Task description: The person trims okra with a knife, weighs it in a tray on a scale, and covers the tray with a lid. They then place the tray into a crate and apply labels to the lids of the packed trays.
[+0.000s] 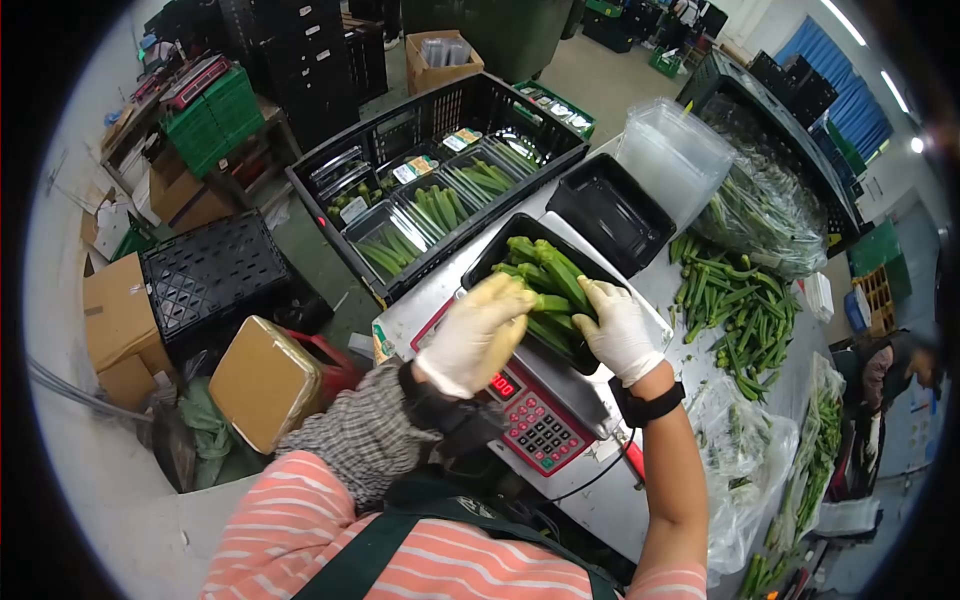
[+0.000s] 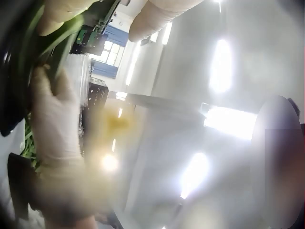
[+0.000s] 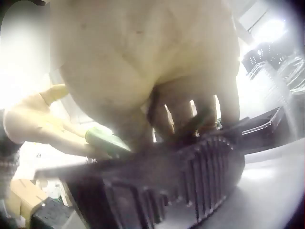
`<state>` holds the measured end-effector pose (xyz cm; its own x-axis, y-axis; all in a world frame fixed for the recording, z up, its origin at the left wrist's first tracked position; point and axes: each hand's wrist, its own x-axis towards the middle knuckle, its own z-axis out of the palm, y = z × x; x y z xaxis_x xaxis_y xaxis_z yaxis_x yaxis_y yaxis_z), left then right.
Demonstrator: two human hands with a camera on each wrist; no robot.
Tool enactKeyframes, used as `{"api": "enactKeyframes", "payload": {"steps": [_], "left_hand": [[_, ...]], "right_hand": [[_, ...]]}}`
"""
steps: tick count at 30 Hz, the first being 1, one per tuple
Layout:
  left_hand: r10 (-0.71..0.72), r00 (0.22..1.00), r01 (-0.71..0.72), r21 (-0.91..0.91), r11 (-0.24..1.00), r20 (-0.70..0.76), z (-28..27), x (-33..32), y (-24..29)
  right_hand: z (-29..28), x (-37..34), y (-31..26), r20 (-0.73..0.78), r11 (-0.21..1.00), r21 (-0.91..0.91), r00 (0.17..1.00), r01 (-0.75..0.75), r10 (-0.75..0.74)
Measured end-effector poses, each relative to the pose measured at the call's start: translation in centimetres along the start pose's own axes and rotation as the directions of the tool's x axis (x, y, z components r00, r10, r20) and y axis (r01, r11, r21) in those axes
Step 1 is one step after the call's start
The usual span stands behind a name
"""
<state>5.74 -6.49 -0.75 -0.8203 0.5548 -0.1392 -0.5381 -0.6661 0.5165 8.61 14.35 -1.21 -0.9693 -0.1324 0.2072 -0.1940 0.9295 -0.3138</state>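
A black plastic tray [image 1: 487,260] filled with green okra [image 1: 548,268] sits on a red weighing scale [image 1: 545,432] with a lit red display. My gloved left hand [image 1: 474,335] reaches over the tray's left side. Its extended fingers touch the okra ends, and the thumb stands apart in the left wrist view. My gloved right hand [image 1: 622,332] is at the tray's right side, thumb and fingers around okra. In the right wrist view, the fingers of that hand dip behind the tray wall [image 3: 190,183], so their tips are hidden there.
Behind the scale stands a black crate [image 1: 370,165] holding packed okra trays. An empty black tray [image 1: 612,213] and stacked clear containers [image 1: 675,160] are beyond my right hand. Loose okra [image 1: 740,305] is heaped on the metal table at right, near plastic bags [image 1: 740,460].
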Motion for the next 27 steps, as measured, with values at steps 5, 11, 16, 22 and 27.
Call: {"api": "enactKeyframes", "payload": {"steps": [5,11,16,22,27], "left_hand": [[0.294,0.954,-0.279,0.182,0.943,-0.061,-4.0,-1.0,5.6],[0.36,0.907,-0.39,0.762,0.517,0.22,-2.4,-0.1,9.8],[0.103,0.871,-0.484,0.875,0.01,0.48,-0.8,2.4,9.1],[0.084,0.8,-0.58,0.801,-0.147,0.594,0.2,4.5,8.1],[0.073,0.82,-0.565,0.823,-0.062,0.568,-0.4,4.6,8.0]], "right_hand": [[-3.1,-2.4,1.4,-0.174,0.979,0.205,0.983,-0.015,0.051],[-6.1,-8.9,4.9,-0.186,0.91,0.278,0.912,-0.309,0.366],[-5.6,-9.7,2.6,-0.128,0.905,0.267,0.918,-0.332,0.375],[-1.7,-3.9,-0.8,-0.237,0.993,-0.018,0.965,-0.118,0.11],[-1.2,-3.7,0.9,-0.336,0.981,0.162,0.929,-0.104,0.154]]}}
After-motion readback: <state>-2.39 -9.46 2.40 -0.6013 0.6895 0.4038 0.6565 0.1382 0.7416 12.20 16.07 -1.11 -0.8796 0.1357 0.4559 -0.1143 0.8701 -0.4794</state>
